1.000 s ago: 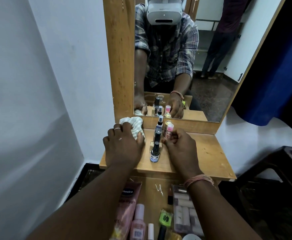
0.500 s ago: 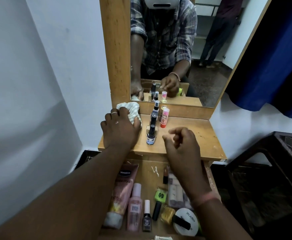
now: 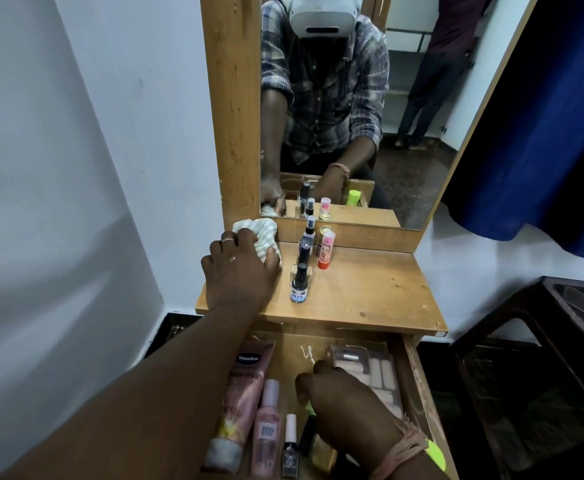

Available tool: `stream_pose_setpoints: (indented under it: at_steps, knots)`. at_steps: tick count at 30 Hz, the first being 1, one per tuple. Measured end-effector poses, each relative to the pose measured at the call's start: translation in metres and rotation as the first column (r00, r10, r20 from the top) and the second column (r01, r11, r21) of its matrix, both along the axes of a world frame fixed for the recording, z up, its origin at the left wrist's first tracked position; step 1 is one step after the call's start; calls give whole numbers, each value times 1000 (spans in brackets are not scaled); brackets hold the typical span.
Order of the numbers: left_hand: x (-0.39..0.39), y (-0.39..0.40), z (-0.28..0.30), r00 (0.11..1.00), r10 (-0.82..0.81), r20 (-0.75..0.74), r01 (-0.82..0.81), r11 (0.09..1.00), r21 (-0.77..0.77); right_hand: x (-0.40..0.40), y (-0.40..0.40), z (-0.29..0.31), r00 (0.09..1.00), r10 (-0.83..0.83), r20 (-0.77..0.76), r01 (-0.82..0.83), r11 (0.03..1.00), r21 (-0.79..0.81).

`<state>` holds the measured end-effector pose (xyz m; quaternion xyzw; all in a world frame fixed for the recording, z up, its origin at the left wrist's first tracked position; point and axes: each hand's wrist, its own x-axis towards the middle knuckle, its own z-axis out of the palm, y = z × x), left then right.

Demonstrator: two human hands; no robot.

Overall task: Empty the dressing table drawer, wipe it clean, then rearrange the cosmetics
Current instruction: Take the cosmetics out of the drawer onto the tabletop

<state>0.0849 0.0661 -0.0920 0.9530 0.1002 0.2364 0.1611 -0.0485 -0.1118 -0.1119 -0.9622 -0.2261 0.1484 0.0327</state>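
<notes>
Right hand [image 3: 347,407] is lowered into the open drawer [image 3: 418,375], knuckles up and fingers curled down over the cosmetics; whether anything is pinched cannot be told, since the fingertips are hidden beneath it. Just left of that hand in the drawer, a Vaseline tube [image 3: 245,386], a pink bottle [image 3: 268,420] and a small nail polish bottle [image 3: 290,441] are laid side by side; just behind it a clear compartmented case [image 3: 370,368] is seen.

Left hand [image 3: 238,271] is pressed on a bunched striped cloth [image 3: 259,233] at the back left of the worktop [image 3: 370,292], fingers curled over it. Just right of the cloth, a file of dark-capped bottles is stood, the Nivea bottle [image 3: 299,284] nearest the drawer, with a pink-capped lip balm stick [image 3: 326,249] beside the file.

Several risks are judged likely. The narrow upright bottles could be toppled if the cloth is dragged rightward, as the left hand lies almost against them. A fall from the worktop's front edge would land in the drawer. In the drawer, neighbouring items could be knocked or rolled by a blind grasp, since the crowded contents are covered by the hand itself.
</notes>
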Motion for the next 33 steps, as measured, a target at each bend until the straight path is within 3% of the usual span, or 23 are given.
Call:
stream_pose_setpoints:
  at_steps: [6, 9, 10, 12, 14, 16, 18, 24, 33]
  knots:
    - [-1, 0, -1, 1000, 13, 6, -13, 1000, 12, 6, -14, 14, 999, -41, 1, 41, 989, 145]
    - [0, -1, 0, 1000, 15, 5, -15, 1000, 0, 7, -33, 46, 977, -187, -103, 212, 903, 373]
    - [0, -1, 0, 1000, 14, 3, -14, 1000, -3, 8, -39, 59, 957, -229, -180, 290, 817, 499]
    - [0, -1, 0, 1000, 13, -2, -13, 1000, -5, 14, -45, 77, 918, -285, -275, 388, 514, 765]
    - [0, 0, -1, 1000, 16, -2, -16, 1000, -7, 30, -44, 83, 871, -398, -286, 397, 229, 889]
    - [1, 0, -2, 1000, 18, 3, -18, 1000, -11, 50, -37, 76, 832, -492, -257, 364, 135, 922]
    - [1, -1, -2, 1000, 17, 11, -17, 1000, -2, 68, -28, 68, 821, -526, -223, 342, 141, 929]
    - [2, 0, -2, 1000, 26, 4, -26, 1000, 5, 95, -6, 46, 796, -605, 16, 252, 355, 900]
    - [2, -1, -2, 1000, 27, 9, -27, 1000, 8, 101, -1, 37, 752, -659, 25, 255, 326, 910]
